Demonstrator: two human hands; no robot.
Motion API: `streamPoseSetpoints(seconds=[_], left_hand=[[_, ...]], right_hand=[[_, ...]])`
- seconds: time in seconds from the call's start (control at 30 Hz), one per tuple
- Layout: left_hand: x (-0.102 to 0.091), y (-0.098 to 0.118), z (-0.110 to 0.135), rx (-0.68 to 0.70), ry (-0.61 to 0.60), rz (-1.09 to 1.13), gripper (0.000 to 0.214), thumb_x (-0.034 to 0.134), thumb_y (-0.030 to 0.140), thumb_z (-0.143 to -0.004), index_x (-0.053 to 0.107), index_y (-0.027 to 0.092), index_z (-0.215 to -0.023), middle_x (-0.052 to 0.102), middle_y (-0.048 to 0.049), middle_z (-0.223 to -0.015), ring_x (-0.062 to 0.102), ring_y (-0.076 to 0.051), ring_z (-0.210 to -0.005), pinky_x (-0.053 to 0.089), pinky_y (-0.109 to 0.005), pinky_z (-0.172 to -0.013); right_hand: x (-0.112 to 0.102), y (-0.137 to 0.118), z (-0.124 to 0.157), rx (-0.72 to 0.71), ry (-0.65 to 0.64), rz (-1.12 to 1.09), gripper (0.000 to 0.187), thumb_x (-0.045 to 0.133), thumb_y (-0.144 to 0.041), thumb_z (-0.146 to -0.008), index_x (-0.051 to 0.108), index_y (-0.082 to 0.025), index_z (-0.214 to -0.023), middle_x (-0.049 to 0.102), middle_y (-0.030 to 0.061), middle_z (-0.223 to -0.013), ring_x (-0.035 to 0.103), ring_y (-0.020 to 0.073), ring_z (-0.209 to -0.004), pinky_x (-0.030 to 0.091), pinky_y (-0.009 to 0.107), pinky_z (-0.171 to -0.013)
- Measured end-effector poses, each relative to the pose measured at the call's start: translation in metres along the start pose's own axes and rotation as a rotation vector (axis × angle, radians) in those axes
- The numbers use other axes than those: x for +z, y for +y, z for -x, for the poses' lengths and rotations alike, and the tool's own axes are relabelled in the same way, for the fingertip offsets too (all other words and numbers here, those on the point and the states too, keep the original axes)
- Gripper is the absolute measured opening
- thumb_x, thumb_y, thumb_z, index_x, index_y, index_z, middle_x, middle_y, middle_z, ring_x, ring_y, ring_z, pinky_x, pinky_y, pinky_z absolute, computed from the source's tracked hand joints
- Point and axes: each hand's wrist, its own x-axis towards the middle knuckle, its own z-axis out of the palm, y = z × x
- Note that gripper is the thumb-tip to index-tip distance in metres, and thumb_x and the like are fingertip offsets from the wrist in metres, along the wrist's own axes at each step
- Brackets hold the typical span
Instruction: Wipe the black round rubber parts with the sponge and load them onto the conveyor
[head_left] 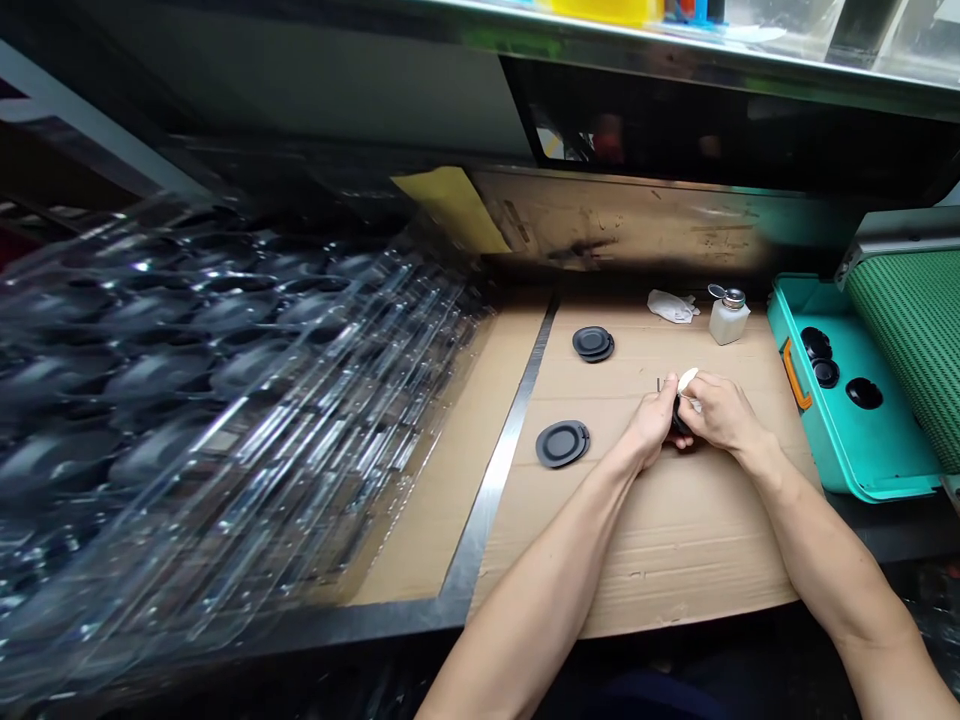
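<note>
My left hand (pixel 654 420) and my right hand (pixel 718 412) meet over the cardboard sheet (pixel 675 530), fingers closed together around a small black part (pixel 681 420). A white cloth or wipe (pixel 687 380) sticks up between the fingers, apparently in my right hand. A black round disc (pixel 562 443) lies on the cardboard to the left of my hands. A short stack of similar black discs (pixel 593 343) lies farther back.
A big stack of clear plastic trays (pixel 195 400) with round pockets fills the left. A small white dispenser bottle (pixel 727 315) and a crumpled white wipe (pixel 672 306) sit at the back. A teal bin (pixel 847 400) with black discs and a green belt (pixel 915 330) stand at right.
</note>
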Motion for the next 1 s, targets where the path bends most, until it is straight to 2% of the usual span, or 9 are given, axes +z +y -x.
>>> streamPoseSetpoints(seconds=[0.13,0.53,0.67,0.73,0.9,1.0], left_hand=[[0.0,0.002,0.001,-0.013,-0.026,-0.047,0.069,0.043,0.07,-0.092,0.064,0.012,-0.06,0.062,-0.0099,-0.049,0.056,-0.016,-0.036,0.043,-0.024,-0.036],[0.0,0.002,0.001,-0.001,-0.054,-0.045,0.07,0.042,0.07,-0.092,0.064,0.012,-0.059,0.063,-0.0104,-0.051,0.055,-0.015,-0.036,0.043,-0.024,-0.036],[-0.001,0.002,0.002,-0.015,-0.066,-0.036,0.068,0.041,0.066,-0.095,0.065,0.01,-0.064,0.064,-0.0108,-0.052,0.056,-0.014,-0.037,0.043,-0.023,-0.036],[-0.004,0.006,0.002,-0.07,-0.061,0.048,0.066,0.036,0.061,-0.098,0.065,0.009,-0.069,0.064,-0.0112,-0.054,0.057,-0.014,-0.038,0.043,-0.022,-0.035],[-0.021,0.024,-0.002,-0.329,-0.085,0.492,0.07,0.017,0.053,-0.103,0.065,0.004,-0.089,0.066,-0.0136,-0.064,0.056,-0.011,-0.042,0.043,-0.017,-0.036],[-0.029,0.029,-0.005,-0.391,-0.073,0.646,0.067,0.019,0.053,-0.103,0.063,0.003,-0.098,0.065,-0.0131,-0.067,0.055,-0.01,-0.042,0.044,-0.015,-0.035]], right_hand=[[-0.006,0.002,0.001,0.013,-0.051,-0.044,0.014,0.054,-0.018,-0.088,0.061,-0.02,-0.076,0.063,0.0033,-0.079,0.054,0.0163,-0.072,0.037,0.026,-0.066],[-0.005,0.008,0.001,-0.046,-0.006,-0.111,0.018,0.051,-0.019,-0.09,0.061,-0.02,-0.075,0.061,0.0021,-0.078,0.052,0.0142,-0.071,0.035,0.025,-0.067],[-0.007,0.009,0.002,-0.007,-0.048,-0.157,0.013,0.056,-0.019,-0.085,0.062,-0.02,-0.073,0.062,0.0005,-0.075,0.051,0.0126,-0.065,0.034,0.024,-0.063],[-0.008,0.012,0.004,0.032,-0.011,-0.202,0.013,0.058,-0.019,-0.083,0.063,-0.02,-0.071,0.063,-0.0002,-0.073,0.052,0.0122,-0.064,0.035,0.024,-0.063],[-0.005,0.029,0.006,0.189,0.296,-0.202,0.023,0.056,-0.032,-0.089,0.065,-0.019,-0.072,0.064,0.0028,-0.072,0.056,0.015,-0.066,0.038,0.026,-0.064],[0.001,0.041,0.004,0.233,0.316,-0.13,0.025,0.055,-0.035,-0.089,0.063,-0.02,-0.07,0.063,0.0034,-0.069,0.055,0.0164,-0.066,0.038,0.028,-0.063]])
